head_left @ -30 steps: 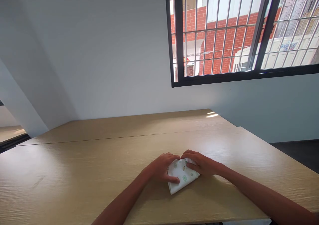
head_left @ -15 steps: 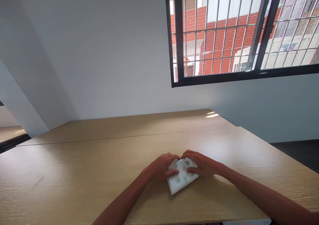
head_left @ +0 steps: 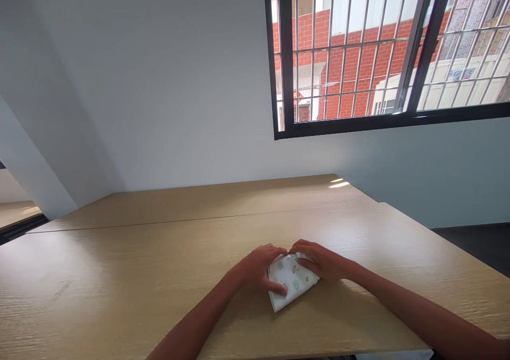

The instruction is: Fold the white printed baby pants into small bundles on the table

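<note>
A folded white cloth (head_left: 295,279) with small green and brown prints lies on the wooden table near its front edge, turned at a slant. My left hand (head_left: 266,267) grips its left side, thumb lying across the top face and fingers round the far left edge. At the upper right, my right hand (head_left: 317,259) holds the cloth, its thumb on the printed face and its fingers curled over the far edge. The fingertips of both hands almost meet at the cloth's far side. What lies beneath the cloth is hidden.
The pale wooden table (head_left: 151,264) has a seam running across it and reaches back to a white wall (head_left: 179,84). A black-framed window (head_left: 342,123) with metal bars is at the upper right. Dark floor (head_left: 474,243) shows past the table's right edge.
My left thumb has slid down towards the cloth's near edge. My right thumb has drawn up towards the far edge. The cloth stays in almost the same place.
</note>
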`<state>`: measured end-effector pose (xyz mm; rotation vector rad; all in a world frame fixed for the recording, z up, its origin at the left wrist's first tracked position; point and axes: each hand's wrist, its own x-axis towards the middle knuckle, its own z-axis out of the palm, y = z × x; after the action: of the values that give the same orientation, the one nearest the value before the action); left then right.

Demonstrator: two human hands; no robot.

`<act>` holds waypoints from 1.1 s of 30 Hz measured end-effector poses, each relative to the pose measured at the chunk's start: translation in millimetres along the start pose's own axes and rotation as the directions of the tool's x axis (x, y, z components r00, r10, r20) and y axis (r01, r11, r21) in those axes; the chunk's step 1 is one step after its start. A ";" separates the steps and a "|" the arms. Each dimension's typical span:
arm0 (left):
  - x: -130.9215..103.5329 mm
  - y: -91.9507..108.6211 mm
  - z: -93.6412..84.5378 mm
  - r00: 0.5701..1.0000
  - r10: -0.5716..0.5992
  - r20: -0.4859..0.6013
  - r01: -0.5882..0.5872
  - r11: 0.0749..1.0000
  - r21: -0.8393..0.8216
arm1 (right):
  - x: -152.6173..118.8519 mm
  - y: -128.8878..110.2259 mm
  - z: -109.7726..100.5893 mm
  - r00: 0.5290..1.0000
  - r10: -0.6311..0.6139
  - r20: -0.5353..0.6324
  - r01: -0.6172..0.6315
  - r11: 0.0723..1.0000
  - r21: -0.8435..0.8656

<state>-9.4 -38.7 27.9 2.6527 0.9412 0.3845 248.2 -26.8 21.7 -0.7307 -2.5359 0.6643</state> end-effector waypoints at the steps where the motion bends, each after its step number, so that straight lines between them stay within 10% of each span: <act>1: 0.0 0.6 0.1 1.000 -0.005 -0.001 0.005 1.000 -0.003 | -0.1 0.1 -0.3 1.000 -0.001 0.006 0.001 1.000 -0.003; 33: 0.2 1.5 0.6 0.999 -0.032 0.012 0.032 0.999 0.010 | -0.6 -0.7 1.3 0.999 0.008 0.031 -0.007 0.999 -0.040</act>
<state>-8.2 -39.8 27.9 2.6422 0.9836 0.3571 247.8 -28.1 20.9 -0.7500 -2.5825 0.6335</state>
